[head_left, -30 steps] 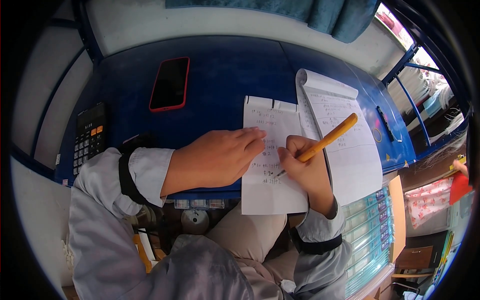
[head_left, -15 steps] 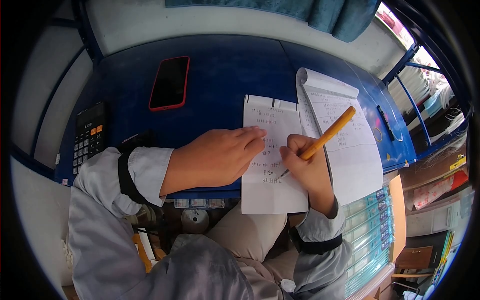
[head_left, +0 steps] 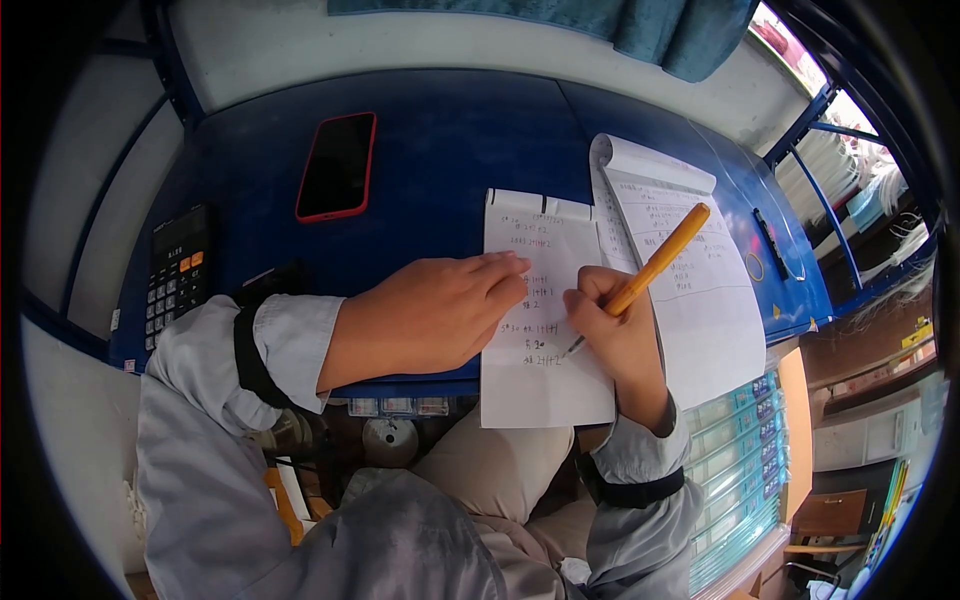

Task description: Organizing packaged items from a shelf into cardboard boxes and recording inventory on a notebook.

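A narrow white notepad (head_left: 530,395) with handwritten lines lies at the front edge of the blue table, its lower end past the edge. My left hand (head_left: 440,305) rests flat on its left side, fingers stretched out and covering part of the writing. In my right hand (head_left: 615,335) is a yellow pen (head_left: 660,262), pinched between thumb and fingers and slanting up to the right. Its tip is at the end of the lowest written line. Right of my right hand lies a larger writing pad (head_left: 705,340) with its top sheets rolled back.
A red-edged phone (head_left: 338,167) lies far left on the blue table (head_left: 450,130), a black calculator (head_left: 180,270) at the left edge. A black pen (head_left: 772,245) and a yellow rubber band (head_left: 754,268) lie right. Below right stands an open carton (head_left: 740,470) of clear packs.
The pen tip has moved slightly right along the lowest line, where the last figure now shows more fully. My left hand stays in about the same place.
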A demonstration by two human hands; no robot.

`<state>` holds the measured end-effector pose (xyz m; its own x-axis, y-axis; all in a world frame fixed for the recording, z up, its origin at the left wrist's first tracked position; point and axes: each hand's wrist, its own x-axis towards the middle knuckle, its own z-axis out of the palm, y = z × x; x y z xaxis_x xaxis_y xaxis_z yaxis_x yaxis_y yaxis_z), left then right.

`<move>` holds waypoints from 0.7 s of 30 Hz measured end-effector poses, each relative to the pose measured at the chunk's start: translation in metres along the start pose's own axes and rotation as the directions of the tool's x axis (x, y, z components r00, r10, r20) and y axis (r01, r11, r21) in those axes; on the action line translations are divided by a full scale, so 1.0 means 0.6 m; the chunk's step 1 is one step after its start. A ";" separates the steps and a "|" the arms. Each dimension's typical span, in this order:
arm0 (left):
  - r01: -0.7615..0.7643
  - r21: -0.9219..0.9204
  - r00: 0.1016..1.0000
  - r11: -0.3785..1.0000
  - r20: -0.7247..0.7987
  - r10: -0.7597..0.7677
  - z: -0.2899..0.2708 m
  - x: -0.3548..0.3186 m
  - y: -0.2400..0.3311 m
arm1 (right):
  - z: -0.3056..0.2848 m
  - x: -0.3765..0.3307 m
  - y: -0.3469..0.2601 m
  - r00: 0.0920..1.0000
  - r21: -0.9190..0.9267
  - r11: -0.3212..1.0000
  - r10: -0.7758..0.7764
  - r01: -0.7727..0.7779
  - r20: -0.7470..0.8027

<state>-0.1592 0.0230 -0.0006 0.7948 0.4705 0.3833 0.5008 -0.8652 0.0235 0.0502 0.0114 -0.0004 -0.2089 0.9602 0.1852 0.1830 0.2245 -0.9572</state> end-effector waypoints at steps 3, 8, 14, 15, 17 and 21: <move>0.015 -0.009 1.000 1.000 0.016 -0.014 -0.001 -0.001 -0.001 | 0.002 0.001 0.000 1.000 -0.020 1.000 -0.005 0.004 -0.022; 0.009 0.001 1.000 1.000 0.010 -0.009 0.001 -0.002 0.001 | 0.003 0.000 0.004 0.999 -0.131 0.991 -0.037 0.034 -0.025; 0.022 -0.011 1.000 1.000 0.012 -0.022 0.001 -0.002 -0.001 | 0.001 0.002 0.001 0.998 0.004 1.000 0.015 -0.015 -0.059; 0.027 -0.014 0.999 1.000 0.023 -0.027 0.000 -0.001 0.000 | 0.001 0.002 0.002 0.998 0.003 1.000 0.015 -0.015 -0.061; 0.022 -0.008 0.999 1.000 0.029 -0.021 0.000 0.000 0.001 | 0.002 0.001 0.004 0.998 -0.054 0.998 -0.046 0.043 -0.046; 0.025 -0.017 0.999 1.000 0.022 -0.024 0.002 0.000 0.000 | -0.001 0.000 0.005 0.995 0.044 0.999 0.011 -0.006 -0.104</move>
<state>-0.1590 0.0234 -0.0020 0.7897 0.4952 0.3622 0.5145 -0.8561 0.0487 0.0513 0.0124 -0.0028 -0.1061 0.9747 0.1970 0.1421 0.2109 -0.9671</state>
